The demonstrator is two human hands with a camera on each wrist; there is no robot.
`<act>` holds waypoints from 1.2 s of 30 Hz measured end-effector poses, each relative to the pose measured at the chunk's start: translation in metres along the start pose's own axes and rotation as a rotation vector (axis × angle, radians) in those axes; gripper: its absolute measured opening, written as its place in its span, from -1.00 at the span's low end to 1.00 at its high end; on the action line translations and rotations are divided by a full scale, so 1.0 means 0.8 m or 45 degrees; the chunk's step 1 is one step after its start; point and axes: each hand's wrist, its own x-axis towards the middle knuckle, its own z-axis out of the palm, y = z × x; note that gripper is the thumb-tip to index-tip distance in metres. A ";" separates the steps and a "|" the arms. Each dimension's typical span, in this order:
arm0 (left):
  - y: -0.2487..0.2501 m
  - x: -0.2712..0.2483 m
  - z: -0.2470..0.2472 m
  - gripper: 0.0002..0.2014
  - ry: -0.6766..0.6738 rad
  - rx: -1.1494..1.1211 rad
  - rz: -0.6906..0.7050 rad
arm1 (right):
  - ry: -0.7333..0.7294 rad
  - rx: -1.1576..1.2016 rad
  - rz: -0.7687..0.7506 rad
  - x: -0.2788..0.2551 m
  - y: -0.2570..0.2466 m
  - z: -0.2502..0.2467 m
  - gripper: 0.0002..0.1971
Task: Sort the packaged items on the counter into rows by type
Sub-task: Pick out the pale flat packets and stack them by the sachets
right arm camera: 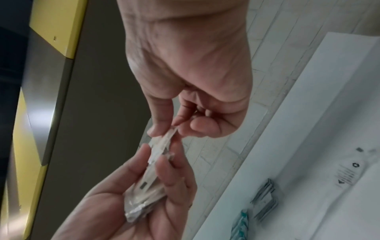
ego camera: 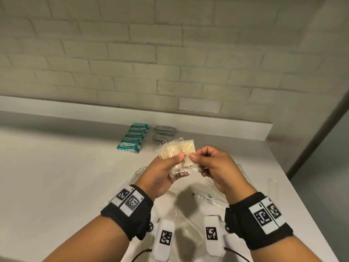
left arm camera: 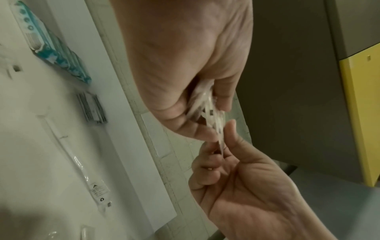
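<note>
My left hand (ego camera: 174, 162) grips a fanned bunch of clear packets with cream contents (ego camera: 176, 151) above the white counter (ego camera: 56, 176). My right hand (ego camera: 195, 157) pinches the right edge of one packet between thumb and forefinger. In the left wrist view the packets (left arm camera: 205, 104) stick out edge-on from the left hand, and the right hand (left arm camera: 221, 151) holds their lower tip. The right wrist view shows the packets (right arm camera: 148, 186) lying in the left palm, with the right hand (right arm camera: 169, 130) pinching the top one. A row of teal packets (ego camera: 132, 138) and a stack of grey packets (ego camera: 163, 134) lie behind.
Long clear packages (ego camera: 205, 197) lie on the counter under my hands; one (left arm camera: 82, 175) carries a printed label. Another clear package (ego camera: 329, 188) lies near the counter's right edge. A brick wall (ego camera: 170, 53) backs the counter. A grey and yellow cabinet (left arm camera: 353, 97) stands off to the side.
</note>
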 end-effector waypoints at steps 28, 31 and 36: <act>0.067 -0.021 -0.091 -0.71 0.178 0.615 0.096 | -0.086 -0.650 -0.074 0.025 -0.048 0.098 -0.89; 0.073 -0.023 -0.112 -0.76 0.132 0.468 0.025 | 0.061 -0.965 -0.078 0.038 -0.045 0.101 -0.92; 0.083 -0.016 -0.148 -0.73 0.106 -0.014 -0.161 | 0.116 -1.269 0.026 0.065 -0.017 0.094 -0.86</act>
